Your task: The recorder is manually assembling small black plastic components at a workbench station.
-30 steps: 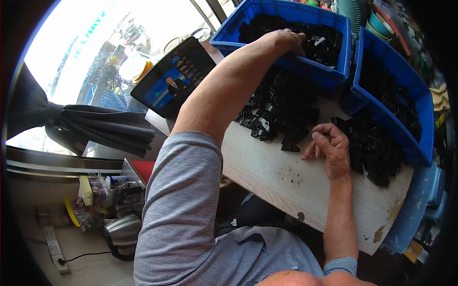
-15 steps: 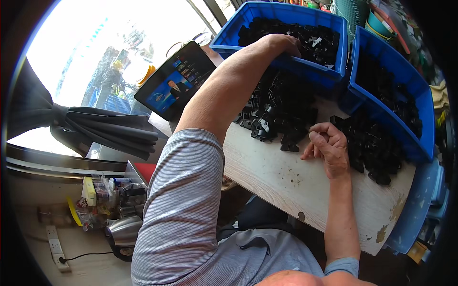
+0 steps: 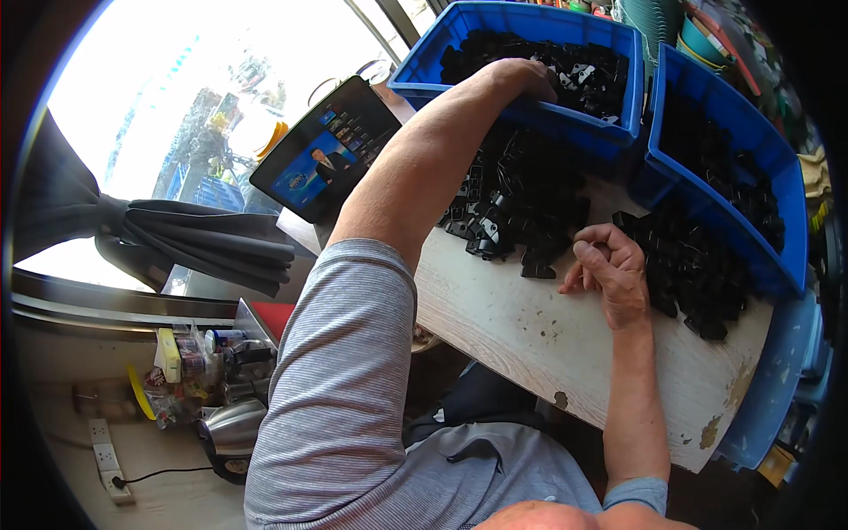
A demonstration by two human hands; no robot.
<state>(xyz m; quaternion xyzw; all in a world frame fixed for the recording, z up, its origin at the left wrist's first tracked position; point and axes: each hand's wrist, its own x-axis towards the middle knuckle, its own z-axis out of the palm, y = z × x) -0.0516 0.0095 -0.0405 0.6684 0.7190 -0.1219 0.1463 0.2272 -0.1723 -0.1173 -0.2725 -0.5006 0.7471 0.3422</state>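
My left hand (image 3: 533,81) reaches over the near wall of a blue plastic bin (image 3: 517,95) at the back. Its fingers are hidden among small black plastic parts (image 3: 579,53), some with pale metal pieces. My right hand (image 3: 616,276) rests on the white table (image 3: 495,296), palm side turned inward. The thumb and bent forefinger come close together, the other fingers curled below; whatever they hold, if anything, is hidden. To its left lies a heap of black parts (image 3: 517,212), and to its right another heap of black parts (image 3: 693,269).
A second blue bin (image 3: 729,203) with black parts stands at the right. A tablet (image 3: 322,155) showing video leans by the window at the left. A metal kettle (image 3: 234,430) and packets sit at lower left. Stacked green bowls (image 3: 652,26) stand behind the bins.
My left hand shifts very slightly inside the bin, and more pale metal shows beside it. My right hand keeps its curled pose; the whole view moves a little.
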